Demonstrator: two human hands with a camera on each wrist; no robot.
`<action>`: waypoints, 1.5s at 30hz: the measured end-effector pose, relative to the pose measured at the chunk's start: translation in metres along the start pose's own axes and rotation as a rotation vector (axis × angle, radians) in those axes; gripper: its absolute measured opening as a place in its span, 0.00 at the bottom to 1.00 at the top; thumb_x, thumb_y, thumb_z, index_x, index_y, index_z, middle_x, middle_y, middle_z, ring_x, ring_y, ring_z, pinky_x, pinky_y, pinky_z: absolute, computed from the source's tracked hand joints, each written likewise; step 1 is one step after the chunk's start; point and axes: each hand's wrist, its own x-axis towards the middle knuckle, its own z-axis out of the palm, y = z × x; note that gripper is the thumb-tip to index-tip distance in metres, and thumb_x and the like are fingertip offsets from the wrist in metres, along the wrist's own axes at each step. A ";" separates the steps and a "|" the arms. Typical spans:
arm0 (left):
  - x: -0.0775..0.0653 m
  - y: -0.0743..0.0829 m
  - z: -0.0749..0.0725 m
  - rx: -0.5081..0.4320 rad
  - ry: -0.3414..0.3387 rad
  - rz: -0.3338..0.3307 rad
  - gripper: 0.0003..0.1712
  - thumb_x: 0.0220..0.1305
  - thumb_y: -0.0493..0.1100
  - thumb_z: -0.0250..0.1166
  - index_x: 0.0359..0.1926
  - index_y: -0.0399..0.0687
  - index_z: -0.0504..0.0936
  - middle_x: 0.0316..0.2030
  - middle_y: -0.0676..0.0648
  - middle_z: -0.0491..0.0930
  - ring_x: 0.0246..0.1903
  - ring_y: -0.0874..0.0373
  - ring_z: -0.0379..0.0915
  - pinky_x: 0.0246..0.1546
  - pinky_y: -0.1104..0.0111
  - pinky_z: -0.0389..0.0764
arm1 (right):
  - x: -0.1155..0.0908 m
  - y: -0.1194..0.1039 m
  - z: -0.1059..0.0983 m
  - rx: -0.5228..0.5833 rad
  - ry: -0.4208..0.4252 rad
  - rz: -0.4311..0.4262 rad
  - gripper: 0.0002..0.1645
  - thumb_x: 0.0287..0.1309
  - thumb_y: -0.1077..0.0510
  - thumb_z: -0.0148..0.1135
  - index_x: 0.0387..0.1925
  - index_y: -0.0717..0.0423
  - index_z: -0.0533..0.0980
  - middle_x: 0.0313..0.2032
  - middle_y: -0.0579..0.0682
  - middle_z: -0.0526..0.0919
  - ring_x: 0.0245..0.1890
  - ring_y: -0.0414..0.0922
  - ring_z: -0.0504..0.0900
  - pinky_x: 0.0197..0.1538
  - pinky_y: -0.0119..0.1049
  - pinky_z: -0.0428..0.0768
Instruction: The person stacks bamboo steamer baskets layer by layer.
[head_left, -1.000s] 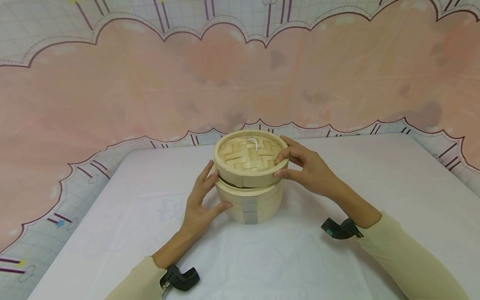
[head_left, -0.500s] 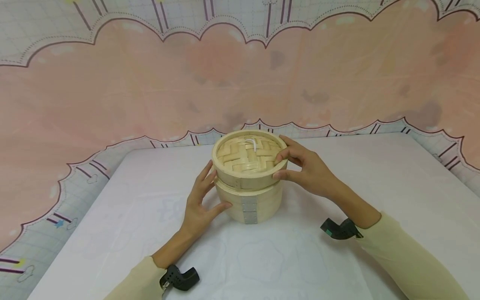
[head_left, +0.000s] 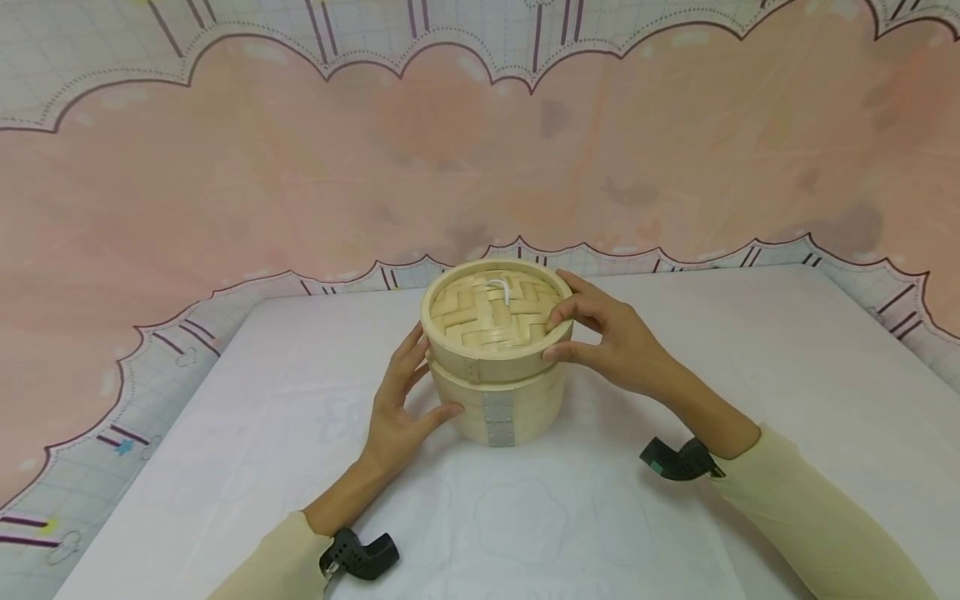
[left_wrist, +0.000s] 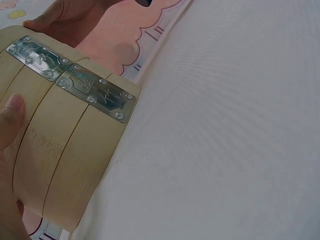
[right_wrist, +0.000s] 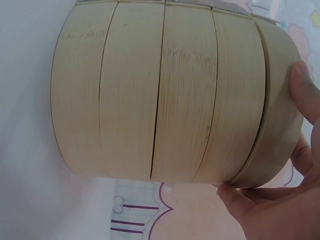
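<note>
In the head view a round bamboo steamer stands on the table, its woven lid on top with a white loop handle. My right hand grips the lid's right edge, thumb on the outer side and fingertips over the rim. My left hand holds the steamer body from the left, thumb at the front and fingers along the far left side. The left wrist view shows engraved metal plates riveted to the body. From the right wrist, a narrow dark seam separates the lid's rim from the body.
A white cloth covers the table around the steamer. Behind it hangs a patterned pink and white backdrop. Black wrist devices sit at both sleeve cuffs.
The lid has shifted slightly left and its front edge has come down, so the dark gap at the front is gone. My left hand and the steamer body stay in place.
</note>
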 end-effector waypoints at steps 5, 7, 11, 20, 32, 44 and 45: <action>0.000 -0.001 0.000 0.005 -0.004 0.002 0.46 0.52 0.47 0.72 0.69 0.40 0.61 0.68 0.29 0.52 0.68 0.43 0.52 0.61 0.57 0.71 | 0.000 0.000 0.000 -0.012 0.000 0.008 0.17 0.48 0.56 0.73 0.38 0.55 0.75 0.72 0.50 0.53 0.71 0.46 0.52 0.67 0.45 0.64; 0.000 -0.002 0.000 0.006 -0.004 0.002 0.47 0.52 0.47 0.72 0.69 0.40 0.60 0.68 0.29 0.52 0.68 0.43 0.52 0.61 0.57 0.71 | 0.000 0.000 0.000 -0.013 -0.002 0.012 0.18 0.48 0.56 0.73 0.38 0.55 0.75 0.72 0.50 0.53 0.71 0.46 0.53 0.67 0.45 0.65; 0.000 -0.002 0.000 0.004 -0.006 -0.003 0.47 0.52 0.48 0.72 0.69 0.40 0.60 0.69 0.29 0.52 0.68 0.43 0.52 0.61 0.56 0.71 | 0.000 -0.001 0.000 -0.020 0.002 0.012 0.17 0.48 0.56 0.74 0.38 0.55 0.75 0.72 0.49 0.53 0.71 0.46 0.52 0.67 0.45 0.65; 0.001 0.000 0.000 0.011 -0.015 -0.006 0.48 0.53 0.48 0.71 0.70 0.42 0.58 0.69 0.30 0.51 0.68 0.43 0.52 0.61 0.55 0.70 | 0.000 -0.002 0.000 -0.038 0.006 0.007 0.17 0.48 0.55 0.74 0.37 0.54 0.76 0.72 0.48 0.54 0.71 0.44 0.51 0.67 0.46 0.65; 0.000 0.000 0.000 0.013 -0.014 -0.022 0.48 0.53 0.48 0.71 0.71 0.42 0.57 0.69 0.30 0.51 0.68 0.44 0.52 0.61 0.55 0.71 | 0.000 -0.002 0.002 -0.017 0.006 0.035 0.18 0.48 0.54 0.74 0.37 0.54 0.76 0.72 0.46 0.53 0.71 0.46 0.51 0.69 0.48 0.62; -0.001 -0.002 0.001 0.017 -0.015 -0.021 0.49 0.53 0.48 0.72 0.70 0.40 0.57 0.69 0.30 0.51 0.68 0.44 0.52 0.61 0.57 0.71 | 0.000 -0.002 -0.002 -0.087 -0.008 0.033 0.23 0.47 0.52 0.76 0.41 0.52 0.74 0.70 0.50 0.56 0.69 0.49 0.56 0.67 0.44 0.65; -0.001 -0.002 0.001 0.016 -0.014 -0.022 0.49 0.53 0.48 0.72 0.70 0.40 0.57 0.69 0.30 0.51 0.69 0.44 0.51 0.61 0.57 0.71 | 0.001 -0.001 -0.003 -0.089 -0.013 0.030 0.23 0.47 0.52 0.75 0.42 0.52 0.74 0.70 0.50 0.57 0.69 0.49 0.55 0.67 0.44 0.66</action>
